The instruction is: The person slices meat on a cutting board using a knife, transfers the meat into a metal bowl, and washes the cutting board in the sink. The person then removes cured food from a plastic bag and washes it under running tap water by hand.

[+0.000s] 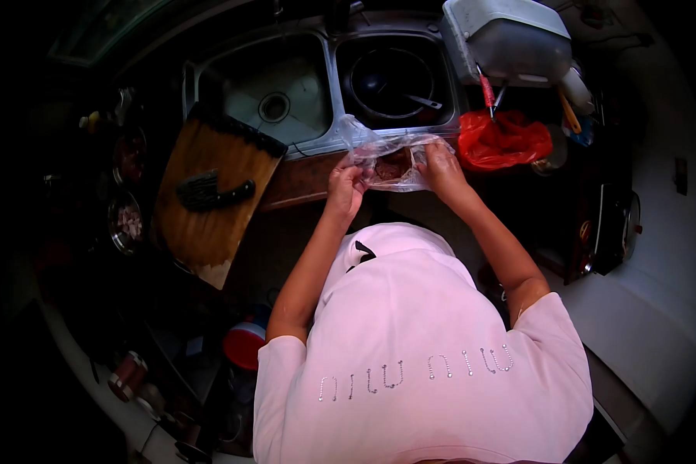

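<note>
A clear plastic bag (398, 184) hangs between my two hands at the front edge of the sink. Inside it lies something dark reddish-brown (393, 165), whose kind I cannot make out. My left hand (346, 185) pinches the bag's left side. On the other side, my right hand (442, 168) is closed on the bag's edge, its fingers bent over the plastic. To the left, a cleaver (213, 192) with a black handle rests flat on a wooden cutting board (232, 158).
Behind the bag is a double sink (286, 77); its right basin holds a pan (390, 77) with a ladle. A red plastic bag (506, 143) sits at right, below a lidded dish box (510, 42). Bowls of food, one with pale pieces (126, 220), stand far left.
</note>
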Tool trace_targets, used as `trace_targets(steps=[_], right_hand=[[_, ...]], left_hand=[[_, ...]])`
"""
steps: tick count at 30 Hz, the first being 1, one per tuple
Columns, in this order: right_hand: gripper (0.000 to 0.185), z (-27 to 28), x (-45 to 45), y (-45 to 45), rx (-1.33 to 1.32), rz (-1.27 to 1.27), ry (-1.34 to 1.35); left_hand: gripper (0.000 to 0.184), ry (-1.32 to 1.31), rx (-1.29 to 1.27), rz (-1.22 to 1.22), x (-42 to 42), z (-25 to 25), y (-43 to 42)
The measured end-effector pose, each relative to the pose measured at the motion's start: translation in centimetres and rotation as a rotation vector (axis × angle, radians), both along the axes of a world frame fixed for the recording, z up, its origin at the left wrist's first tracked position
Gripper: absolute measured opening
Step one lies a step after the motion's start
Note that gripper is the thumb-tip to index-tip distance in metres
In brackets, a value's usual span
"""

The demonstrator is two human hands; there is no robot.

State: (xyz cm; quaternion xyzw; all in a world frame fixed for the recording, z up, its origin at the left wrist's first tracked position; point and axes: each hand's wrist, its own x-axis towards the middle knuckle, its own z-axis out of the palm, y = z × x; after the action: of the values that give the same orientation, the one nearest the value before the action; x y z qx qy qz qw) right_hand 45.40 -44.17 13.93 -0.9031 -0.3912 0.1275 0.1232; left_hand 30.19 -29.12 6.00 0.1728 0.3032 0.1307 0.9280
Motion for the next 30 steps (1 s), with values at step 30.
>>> trace_targets(steps=[30], right_hand=[[0.023,-2.7,-3.2,5.8,-0.081,0.166,0.175]], left_hand=[[0.029,0.008,0.225,-0.022,0.7,2.4,0.3]])
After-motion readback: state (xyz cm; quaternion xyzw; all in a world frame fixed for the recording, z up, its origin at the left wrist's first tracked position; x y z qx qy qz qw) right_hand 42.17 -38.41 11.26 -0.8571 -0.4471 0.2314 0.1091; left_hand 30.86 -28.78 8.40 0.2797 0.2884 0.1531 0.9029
